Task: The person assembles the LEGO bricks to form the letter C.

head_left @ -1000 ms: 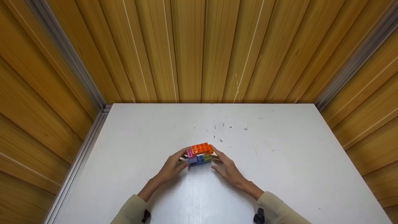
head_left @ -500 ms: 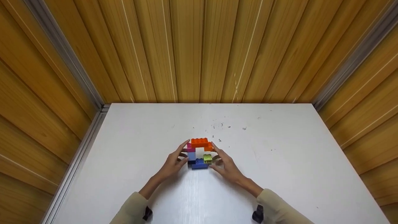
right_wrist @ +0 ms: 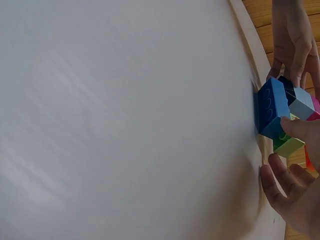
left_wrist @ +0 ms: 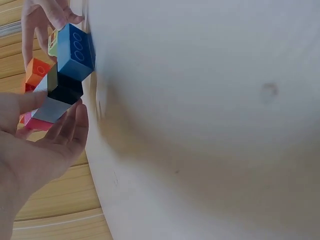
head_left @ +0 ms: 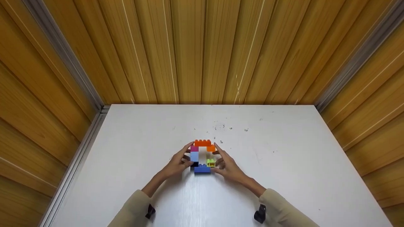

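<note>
A ring of joined toy building bricks stands upright between both hands at mid-table. Its base is a blue brick (head_left: pixel 202 170). On its left side a black brick (left_wrist: pixel 65 89), a light blue brick (head_left: pixel 194 156) and a magenta brick (head_left: pixel 194 148) are stacked. An orange-red brick (head_left: pixel 202 143) spans the top, with a smaller orange brick (head_left: pixel 211 148) under its right end. Below a gap sits a printed lime brick (head_left: pixel 210 163). My left hand (head_left: pixel 175 163) grips the left column, thumb in front. My right hand (head_left: pixel 230 168) holds the right side, thumb at the blue brick, forefinger by the orange one.
The white table (head_left: pixel 151 126) has dark scuff marks behind the bricks. Wood-patterned panels (head_left: pixel 189 53) rise past its far edge and at both sides. A metal rail (head_left: pixel 79 160) runs along the left edge. Dark straps show by both sleeves.
The brick ring has turned in both hands from tilted, studs facing up, to upright, its opening now facing me. Both hands have stayed at its sides.
</note>
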